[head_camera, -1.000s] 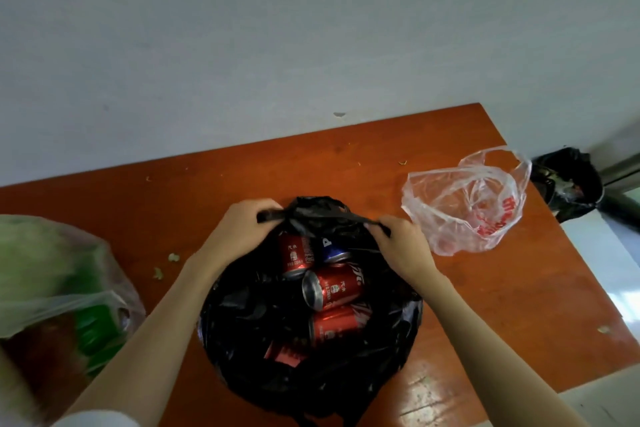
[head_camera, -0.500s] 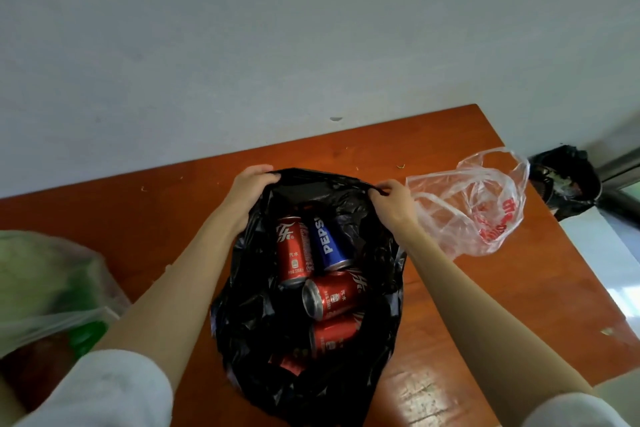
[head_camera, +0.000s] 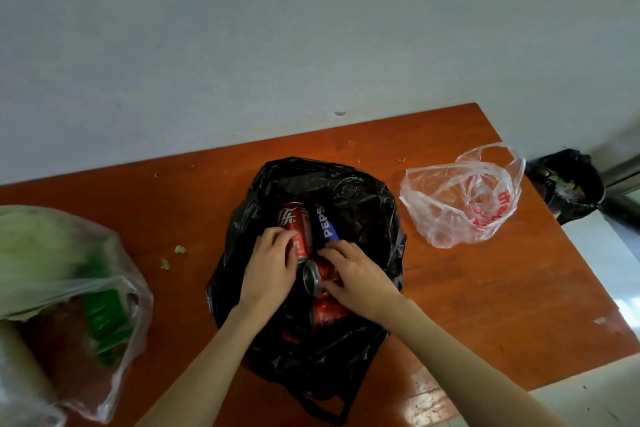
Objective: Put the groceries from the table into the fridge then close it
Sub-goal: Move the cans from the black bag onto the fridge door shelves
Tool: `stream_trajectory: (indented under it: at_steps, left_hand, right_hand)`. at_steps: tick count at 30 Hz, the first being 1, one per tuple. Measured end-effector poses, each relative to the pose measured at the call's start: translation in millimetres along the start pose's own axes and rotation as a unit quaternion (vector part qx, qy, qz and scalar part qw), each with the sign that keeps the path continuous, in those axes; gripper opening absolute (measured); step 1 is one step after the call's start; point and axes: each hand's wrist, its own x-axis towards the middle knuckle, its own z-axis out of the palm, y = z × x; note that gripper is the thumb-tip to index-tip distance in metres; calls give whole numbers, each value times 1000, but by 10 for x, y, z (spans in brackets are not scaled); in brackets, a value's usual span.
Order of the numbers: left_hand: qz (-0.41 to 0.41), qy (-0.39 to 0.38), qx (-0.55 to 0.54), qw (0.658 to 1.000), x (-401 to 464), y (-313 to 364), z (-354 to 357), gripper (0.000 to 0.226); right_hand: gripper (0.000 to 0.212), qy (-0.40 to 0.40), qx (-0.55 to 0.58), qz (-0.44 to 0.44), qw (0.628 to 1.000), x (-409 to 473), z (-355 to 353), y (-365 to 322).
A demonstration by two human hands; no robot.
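Note:
A black plastic bag [head_camera: 363,204] lies open in the middle of the orange-brown table [head_camera: 485,288]. Inside it are a red can [head_camera: 294,218], a blue Pepsi can [head_camera: 325,222], a red can on its side [head_camera: 313,279] with its silver top showing, and another red can [head_camera: 329,314] below. Both my hands are inside the bag. My left hand [head_camera: 270,267] curls its fingers round the lower part of the first red can. My right hand [head_camera: 356,276] wraps over the can on its side, just under the Pepsi can. No fridge is in view.
An empty clear bag [head_camera: 460,198] with red print lies to the right of the black bag. At the left edge, a clear bag [head_camera: 69,288] holds a cabbage and green items. A black-lined bin [head_camera: 568,184] stands past the table's right end. A wall runs behind.
Both hands have let go of the black bag's rim and reached down inside onto the cans. The bag's mouth now stays spread open.

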Motion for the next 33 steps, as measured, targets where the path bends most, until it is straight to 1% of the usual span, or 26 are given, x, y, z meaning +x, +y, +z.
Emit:
stream_trajectory:
  at_steps: [1,3,6,11,14,17,18,20,21,24,26,28,31,33]
  left_hand:
    - [-37,-11,4,999,-34,21,44,34]
    - [-105,-30,35,993,5,68,87,42]
    - [-169,-76,54,981,132,96,142,55]
    - [-265,-119,-19,957,268,46,274,74]
    - [-302,-129,-99,939,324,-3,273,70]
    - [-307,-130,-177,926,309,-89,241,58]
    - [-322,-134,-227,909,297,-116,201,53]
    - [-365,-161,-325,857,251,-132,59,50]
    - [-378,-176,-358,836,219,-135,-23,50]
    - [-375,-196,-425,800,48,-62,-252,39]
    - [-371,-190,-456,786,-98,17,-368,31]
    - [-359,-181,-476,782,-226,86,-459,26]
    - [-329,-170,-504,780,-324,179,-585,26]
    - [-296,-168,-516,786,-358,279,-654,29]
  right_hand:
    - [61,-48,-28,24,998,-57,16,6]
    - [73,-99,-87,41,990,-79,27,17]
    - [77,-116,-164,19,979,-29,54,-2]
    - [79,-138,-229,11,963,70,52,-27]
    - [76,-135,-237,13,962,111,40,-33]
    - [74,-117,-228,10,966,60,58,-32]
    - [73,-106,-213,14,971,20,57,-27]
    - [73,-81,-164,29,983,-72,30,-13]
    - [72,-64,-132,39,988,-116,1,0]
    - [73,1,-36,72,997,-257,-77,23]
    - [75,47,10,72,996,-348,-80,6]
    - [75,96,64,62,991,-430,-94,-34]
    - [65,155,157,49,974,-506,-253,-87]
    - [59,181,236,52,953,-581,-416,-122]
